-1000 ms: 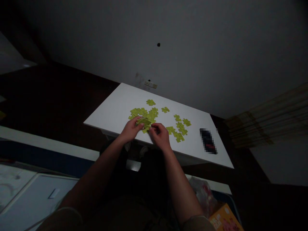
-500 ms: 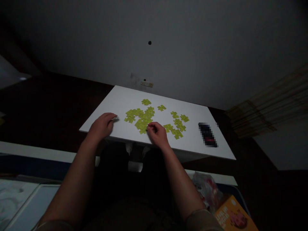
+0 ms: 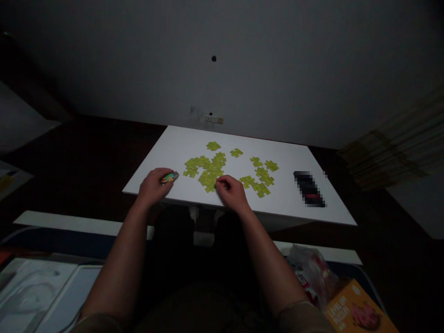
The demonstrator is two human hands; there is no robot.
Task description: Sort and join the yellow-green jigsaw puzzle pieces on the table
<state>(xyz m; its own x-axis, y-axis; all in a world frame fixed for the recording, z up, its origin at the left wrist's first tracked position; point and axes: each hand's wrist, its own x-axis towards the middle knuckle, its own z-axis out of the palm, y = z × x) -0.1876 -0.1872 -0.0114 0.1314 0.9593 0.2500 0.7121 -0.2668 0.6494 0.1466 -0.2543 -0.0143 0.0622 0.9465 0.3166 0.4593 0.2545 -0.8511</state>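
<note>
Fingers of the left hand (image 3: 151, 187) pinch colourful pieces (image 3: 169, 178). The right hand (image 3: 233, 194) curls, grip unclear, green puzzle pieces (image 3: 210, 175) at its ten o'clock.

My left hand (image 3: 154, 187) has moved off the green jigsaw pile (image 3: 210, 172) toward the left of the white table (image 3: 189, 138), and the held jigsaw pieces (image 3: 169, 178) now show multicoloured faces.

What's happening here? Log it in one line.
left hand: holding multicoloured flat jigsaw pieces | right hand: curled at yellow-green jigsaw pieces, contact unclear | surface: white rectangular table
</note>
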